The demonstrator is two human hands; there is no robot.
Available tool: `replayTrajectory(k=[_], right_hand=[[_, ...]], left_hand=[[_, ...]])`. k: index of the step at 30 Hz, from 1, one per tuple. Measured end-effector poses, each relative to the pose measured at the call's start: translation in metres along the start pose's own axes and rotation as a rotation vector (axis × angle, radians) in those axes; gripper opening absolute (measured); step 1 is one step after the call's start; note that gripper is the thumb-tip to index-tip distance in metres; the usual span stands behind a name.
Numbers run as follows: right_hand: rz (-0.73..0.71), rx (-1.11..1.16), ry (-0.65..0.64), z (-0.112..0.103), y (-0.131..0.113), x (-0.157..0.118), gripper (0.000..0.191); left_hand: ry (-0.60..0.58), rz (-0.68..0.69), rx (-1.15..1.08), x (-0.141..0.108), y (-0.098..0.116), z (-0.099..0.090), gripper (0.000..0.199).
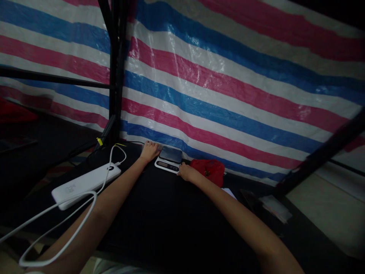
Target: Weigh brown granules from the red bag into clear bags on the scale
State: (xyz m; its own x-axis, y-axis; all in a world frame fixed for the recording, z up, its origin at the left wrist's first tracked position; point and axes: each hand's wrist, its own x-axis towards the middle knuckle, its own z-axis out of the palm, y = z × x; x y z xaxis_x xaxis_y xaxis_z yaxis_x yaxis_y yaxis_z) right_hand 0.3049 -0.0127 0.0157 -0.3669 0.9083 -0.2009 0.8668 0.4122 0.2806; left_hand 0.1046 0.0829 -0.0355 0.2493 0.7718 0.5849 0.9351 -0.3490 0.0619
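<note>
A white digital scale point(167, 166) with a dark top plate and a small display at its front lies flat near the back of the black table. My left hand point(149, 151) is at the scale's left side, fingers bent and closed against its edge. At the front right corner of the scale, my right hand point(186, 172) has its fingers closed on the rim; their tips are partly hidden. Just behind my right hand lies a crumpled red cloth item point(209, 171).
A white power bank-like block point(85, 185) with a looped white cable point(95, 194) lies at the left, the cable crossing over my left forearm. Clear plastic packets point(275, 208) lie at the right. Striped sheeting point(199, 76) and a black metal post point(115, 76) stand behind the table point(171, 224).
</note>
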Motion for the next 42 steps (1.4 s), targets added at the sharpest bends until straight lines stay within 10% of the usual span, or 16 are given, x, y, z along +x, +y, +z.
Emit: replayTrajectory(k=[9,15,23,33,42], right_hand=[[-0.001,0.164,0.210,-0.004,0.008,-0.014,0.048],[0.037,0.378,0.473,-0.033,0.072,-0.044,0.036],[0.285,0.408,0.425,0.009,0.145,-0.065,0.031],[0.251,0.153,0.196,0.021,0.153,-0.063,0.028],[-0.007,-0.236,0.195,0.008,0.123,-0.057,0.027]], left_hand=[[0.019,-0.140,-0.043,-0.002,-0.008,-0.003,0.038],[0.018,-0.124,-0.039,-0.002,-0.008,-0.001,0.037],[-0.060,-0.088,-0.026,-0.001,-0.011,0.002,0.035],[-0.112,0.127,-0.076,-0.002,-0.010,-0.002,0.029],[-0.096,-0.016,-0.084,-0.002,-0.012,-0.002,0.047]])
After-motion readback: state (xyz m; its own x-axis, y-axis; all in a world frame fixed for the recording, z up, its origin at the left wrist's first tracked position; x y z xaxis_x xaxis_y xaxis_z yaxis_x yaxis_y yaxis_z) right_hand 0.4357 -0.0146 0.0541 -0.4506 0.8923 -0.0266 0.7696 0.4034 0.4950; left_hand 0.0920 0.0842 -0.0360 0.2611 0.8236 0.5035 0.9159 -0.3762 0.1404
